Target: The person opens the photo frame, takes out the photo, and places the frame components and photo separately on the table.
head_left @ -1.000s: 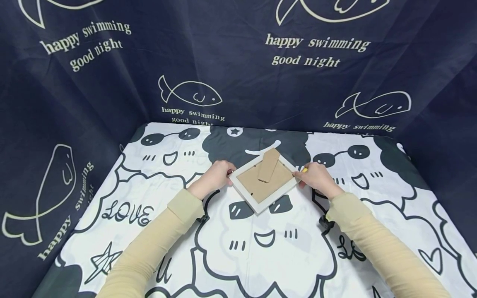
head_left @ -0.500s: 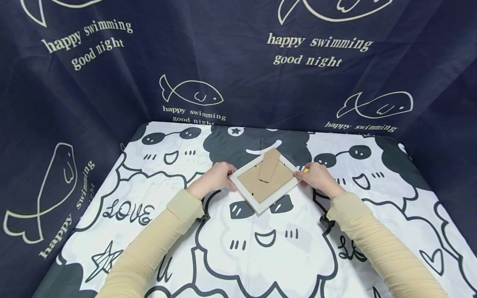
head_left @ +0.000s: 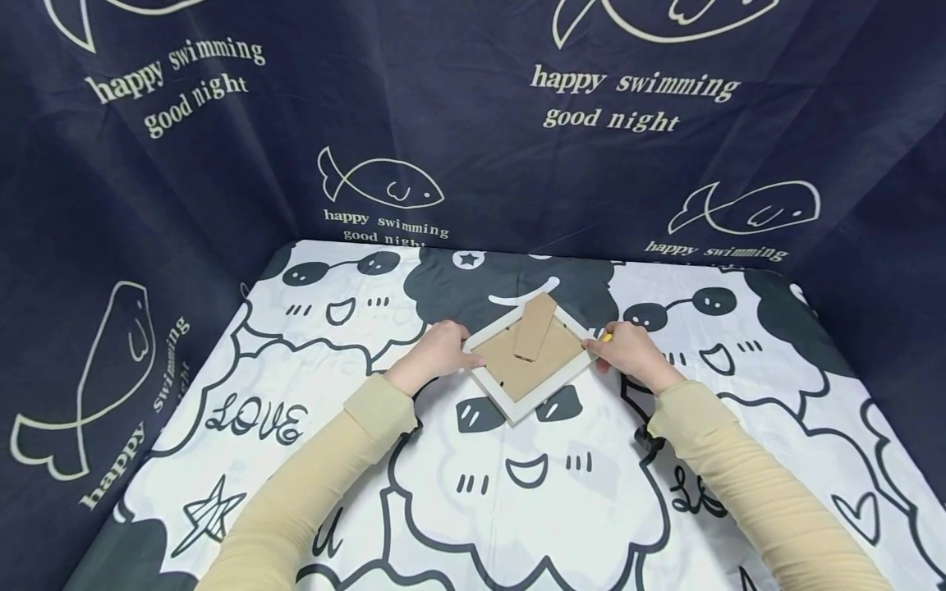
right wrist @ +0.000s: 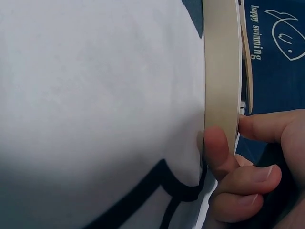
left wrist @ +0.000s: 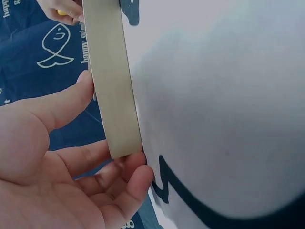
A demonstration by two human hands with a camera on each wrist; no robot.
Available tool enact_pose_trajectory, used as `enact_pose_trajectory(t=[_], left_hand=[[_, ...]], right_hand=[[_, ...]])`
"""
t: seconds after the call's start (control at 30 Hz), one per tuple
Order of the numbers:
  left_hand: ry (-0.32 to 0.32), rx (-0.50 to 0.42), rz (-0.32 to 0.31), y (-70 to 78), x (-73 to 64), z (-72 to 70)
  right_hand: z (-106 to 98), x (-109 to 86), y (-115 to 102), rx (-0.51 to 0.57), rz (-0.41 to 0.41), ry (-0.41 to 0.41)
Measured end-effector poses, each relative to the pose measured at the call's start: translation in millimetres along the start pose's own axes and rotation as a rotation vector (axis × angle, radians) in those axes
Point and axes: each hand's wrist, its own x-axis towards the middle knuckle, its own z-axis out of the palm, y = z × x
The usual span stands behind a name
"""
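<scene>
A white picture frame [head_left: 521,410] lies back side up on the cloth, turned cornerwise. Its brown cardboard back [head_left: 493,358] carries a folding stand leg [head_left: 534,328]. At the left corner my left hand [head_left: 432,355] grips the frame, thumb laid over the back; in the left wrist view its fingers curl at the corner of the pale frame edge [left wrist: 114,90]. My right hand [head_left: 631,351] pinches the right corner between thumb and fingers. Some small yellow thing [head_left: 606,337] shows in that same hand, mostly hidden; its kind cannot be told.
A black-and-white cartoon cloth [head_left: 584,509] covers the table. Dark blue curtains [head_left: 488,197] with fish prints stand behind and at both sides. Each wrist wears a dark strap [head_left: 646,443], partly hidden by the sleeve.
My left hand has shifted slightly right, and its thumb has moved from the frame's left corner onto the back. The right hand and the picture frame have hardly moved.
</scene>
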Motion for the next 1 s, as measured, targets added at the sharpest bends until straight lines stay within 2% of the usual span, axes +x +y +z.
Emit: enact_pose_trajectory(t=[0.2,0.33,0.5,0.7,0.77,0.83,1.0], left_hand=[[0.026,0.031,0.0,2.5,-1.1,3.0],[0.035,0.082,0.009,2.9,-0.9,5.1],[0.007,0.144,0.0,7.5,1.7,3.7],[-0.031,0.208,-0.026,12.7,6.7,0.0],[-0.04,0.213,-0.036,12.9,7.3,-0.2],[-0.044,0.215,-0.041,12.5,7.7,0.0],[-0.043,0.205,-0.048,11.3,8.5,0.7]], right_hand=[[-4,-2.0,-2,0.005,-0.016,0.017],[-19,-6.3,-11,0.023,-0.084,0.092],[-52,-21.0,-40,0.112,-0.193,0.253],[-85,-52.8,-80,0.314,-0.324,0.493],[-90,-63.2,-90,0.409,-0.383,0.526],[-94,-72.4,-97,0.513,-0.489,0.538],[-89,-86.6,-111,0.782,-0.836,0.542]])
